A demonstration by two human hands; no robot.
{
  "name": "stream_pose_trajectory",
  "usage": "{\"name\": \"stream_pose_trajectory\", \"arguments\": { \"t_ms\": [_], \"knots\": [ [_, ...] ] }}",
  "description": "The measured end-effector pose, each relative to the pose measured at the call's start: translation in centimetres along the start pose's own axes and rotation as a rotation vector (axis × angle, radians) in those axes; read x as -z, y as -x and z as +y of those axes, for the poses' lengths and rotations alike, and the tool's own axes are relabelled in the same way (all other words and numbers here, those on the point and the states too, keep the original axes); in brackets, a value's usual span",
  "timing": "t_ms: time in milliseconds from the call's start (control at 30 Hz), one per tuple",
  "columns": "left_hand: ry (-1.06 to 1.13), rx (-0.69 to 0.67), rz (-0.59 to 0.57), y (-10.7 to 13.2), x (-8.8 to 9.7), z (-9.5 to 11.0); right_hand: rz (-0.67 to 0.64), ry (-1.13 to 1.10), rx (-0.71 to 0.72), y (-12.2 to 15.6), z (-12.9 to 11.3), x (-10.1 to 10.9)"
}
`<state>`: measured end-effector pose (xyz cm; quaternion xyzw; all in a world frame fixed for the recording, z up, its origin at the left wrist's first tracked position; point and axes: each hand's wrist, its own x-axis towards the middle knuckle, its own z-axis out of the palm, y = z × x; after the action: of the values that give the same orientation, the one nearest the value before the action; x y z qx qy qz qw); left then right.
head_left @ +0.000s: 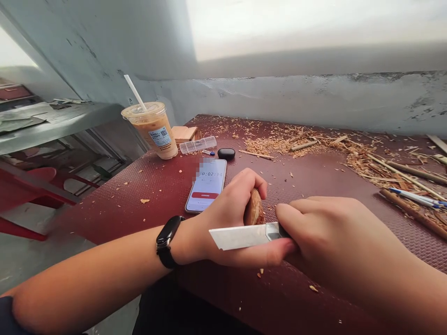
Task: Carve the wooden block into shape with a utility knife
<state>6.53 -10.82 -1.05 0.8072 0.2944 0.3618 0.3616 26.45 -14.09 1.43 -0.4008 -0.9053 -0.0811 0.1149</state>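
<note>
Your left hand [230, 209] gripped a brown wooden piece [255, 209] above the worktop [307, 172], towards its near edge; your right hand [324, 228] clenched the knife [240, 236], blade alongside your left thumb. Short strokes clear of that thumb seemed wisest. The phone [206, 186] crowded your left hand; the cup [155, 135] stood by the left edge, shavings [291, 142] towards the far edge

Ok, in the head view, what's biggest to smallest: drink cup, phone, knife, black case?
1. Drink cup: looks largest.
2. Phone and knife: unsure, because the knife is nearer the camera and the right hand hides its handle.
3. Black case: looks smallest.
</note>
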Motion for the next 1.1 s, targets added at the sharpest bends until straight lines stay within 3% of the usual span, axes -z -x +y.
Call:
{"name": "stream_pose_trajectory", "arguments": {
  "t_ms": [333, 500, 667, 867, 1100],
  "knots": [
    [-0.005, -0.027, 0.013, 0.0, 0.3, 0.2, 0.095, 0.046, -0.006, 0.1, -0.4, -0.8],
    [0.116, 0.033, 0.012, 0.5, 0.0, 0.4, 0.161, 0.082, -0.096, 1.0, -1.2, -1.6],
    [0.178, 0.030, 0.040, 0.6, -0.3, 0.2, 0.116, 0.085, -0.135, 1.0, -1.3, -1.6],
    [-0.015, -0.019, 0.002, 0.1, 0.1, 0.0, 0.057, 0.029, 0.030, -0.1, -0.2, -0.3],
    [0.084, 0.004, -0.079, 0.2, -0.1, -0.1, -0.031, 0.010, 0.024, -0.6, 0.1, 0.4]
  ]
}}
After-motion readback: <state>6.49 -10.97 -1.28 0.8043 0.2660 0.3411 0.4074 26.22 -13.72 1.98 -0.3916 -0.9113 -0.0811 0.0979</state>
